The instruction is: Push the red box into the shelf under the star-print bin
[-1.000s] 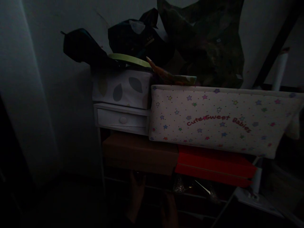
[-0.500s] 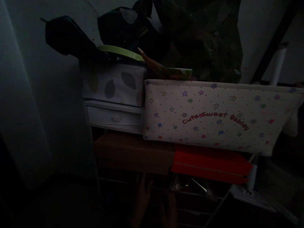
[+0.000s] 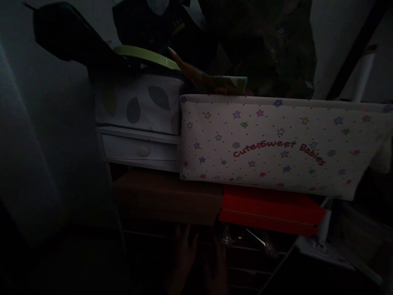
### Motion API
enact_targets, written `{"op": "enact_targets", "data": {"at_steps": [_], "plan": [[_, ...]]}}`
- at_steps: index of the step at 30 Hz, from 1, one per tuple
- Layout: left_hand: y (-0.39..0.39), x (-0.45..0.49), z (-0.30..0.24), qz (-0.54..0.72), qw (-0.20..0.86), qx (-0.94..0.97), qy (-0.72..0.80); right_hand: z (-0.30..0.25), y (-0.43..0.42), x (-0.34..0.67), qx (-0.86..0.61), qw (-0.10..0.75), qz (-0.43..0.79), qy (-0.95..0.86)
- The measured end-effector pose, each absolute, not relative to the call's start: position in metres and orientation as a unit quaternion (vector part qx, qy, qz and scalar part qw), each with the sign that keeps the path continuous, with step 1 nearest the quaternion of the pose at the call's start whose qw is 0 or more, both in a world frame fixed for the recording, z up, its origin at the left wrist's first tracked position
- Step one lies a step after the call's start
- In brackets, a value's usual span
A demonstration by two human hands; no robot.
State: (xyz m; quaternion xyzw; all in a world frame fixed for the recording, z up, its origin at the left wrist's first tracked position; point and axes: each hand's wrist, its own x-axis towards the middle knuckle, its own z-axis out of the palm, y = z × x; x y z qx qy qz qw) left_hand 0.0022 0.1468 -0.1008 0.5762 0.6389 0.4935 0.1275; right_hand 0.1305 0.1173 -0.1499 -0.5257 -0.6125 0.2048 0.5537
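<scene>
Below brown box [image 3: 168, 200], right hand [image 3: 217, 266] higher

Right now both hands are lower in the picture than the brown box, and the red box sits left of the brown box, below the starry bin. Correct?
One slip: the red box sits right of the brown box, per the head view. The left hand, right hand and starry bin are as you say.
</scene>
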Motion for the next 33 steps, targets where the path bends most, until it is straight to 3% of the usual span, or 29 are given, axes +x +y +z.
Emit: {"op": "enact_targets", "data": {"at_steps": [8, 18, 24, 33], "plan": [[0.149, 0.0, -0.108, 0.475, 0.19, 0.573, 0.64, -0.139, 0.109, 0.114, -0.519, 0.582, 0.239, -0.579], [0.152, -0.01, -0.113, 0.517, 0.206, 0.55, 0.622, -0.138, 0.111, 0.139, -0.525, 0.547, 0.213, -0.616], [0.147, -0.014, -0.115, 0.503, 0.245, 0.564, 0.607, -0.123, 0.115, 0.186, -0.579, 0.613, 0.175, -0.508], [0.157, -0.011, -0.121, 0.538, 0.3, 0.507, 0.603, -0.13, 0.108, 0.185, -0.576, 0.599, 0.18, -0.527]]}}
